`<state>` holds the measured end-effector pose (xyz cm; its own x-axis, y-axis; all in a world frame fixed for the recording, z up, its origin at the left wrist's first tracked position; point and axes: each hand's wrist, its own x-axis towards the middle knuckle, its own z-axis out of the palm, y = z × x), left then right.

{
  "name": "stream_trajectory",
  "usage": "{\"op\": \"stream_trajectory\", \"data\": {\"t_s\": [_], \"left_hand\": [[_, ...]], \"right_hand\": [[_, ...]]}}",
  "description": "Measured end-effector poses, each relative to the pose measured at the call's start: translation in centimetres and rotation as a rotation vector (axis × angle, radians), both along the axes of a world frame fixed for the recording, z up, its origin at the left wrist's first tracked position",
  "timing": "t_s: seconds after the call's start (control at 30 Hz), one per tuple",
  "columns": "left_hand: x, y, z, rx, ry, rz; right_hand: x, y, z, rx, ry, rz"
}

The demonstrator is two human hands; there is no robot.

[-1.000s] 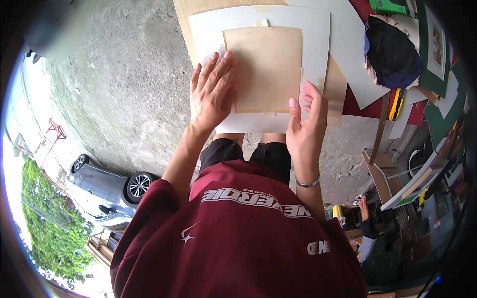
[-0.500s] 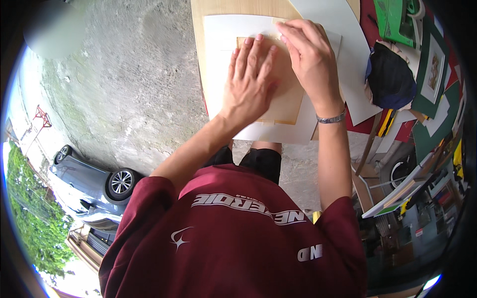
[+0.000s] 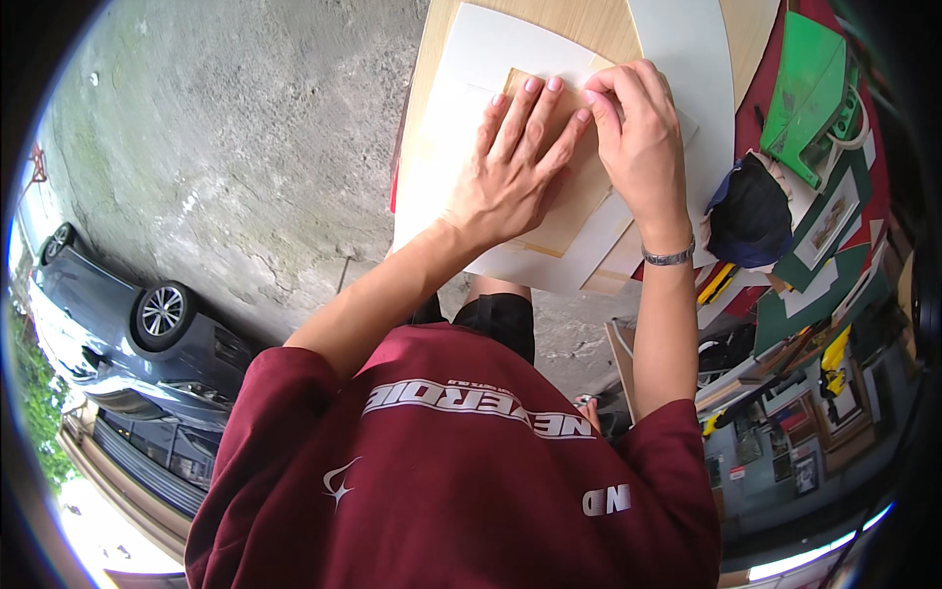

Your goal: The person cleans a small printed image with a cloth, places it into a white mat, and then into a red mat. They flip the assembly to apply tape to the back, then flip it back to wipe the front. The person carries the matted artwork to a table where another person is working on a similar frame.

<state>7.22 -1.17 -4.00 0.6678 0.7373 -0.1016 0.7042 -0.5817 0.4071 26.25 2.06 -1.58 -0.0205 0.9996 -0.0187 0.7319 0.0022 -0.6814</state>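
Note:
My left hand (image 3: 505, 177) lies flat with its fingers spread on a tan sheet (image 3: 569, 216), which sits on a larger white board (image 3: 469, 61). Just right of those fingers, my right hand (image 3: 643, 147) has thumb and forefinger pinched together over the tan sheet's right-hand edge. Whatever is between these fingertips is too small to make out. Narrow yellowish strips show along the sheet's edges. Part of the sheet is covered by my hands.
Beneath the board is a light wooden tabletop (image 3: 579, 27), with another pale board (image 3: 692, 49) to the right. Farther right are a green tool (image 3: 807, 93), a dark cloth item (image 3: 751, 216) and a green mat with a picture (image 3: 829, 231). A car (image 3: 128, 329) stands left on the concrete.
The view has turned, shifting the scene. My right hand has come down along the sheet's edge, closer to my left fingertips, its fingers more curled. My left hand stays flat on the sheet.

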Motion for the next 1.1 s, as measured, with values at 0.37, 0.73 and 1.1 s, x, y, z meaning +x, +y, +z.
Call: {"op": "stream_trajectory", "data": {"t_s": [0.37, 0.73, 1.1], "left_hand": [[0.2, -0.2, -0.1, 0.005, -0.033, 0.059], [0.1, -0.5, -0.5, 0.000, -0.103, 0.084], [0.1, -0.6, -0.7, 0.028, -0.122, 0.083]], "right_hand": [[0.5, 0.4, -1.2, -0.016, 0.067, 0.018], [0.2, 0.0, -2.4, 0.130, -0.029, 0.004], [-0.3, 0.8, -1.3, 0.085, -0.101, -0.040]]}}
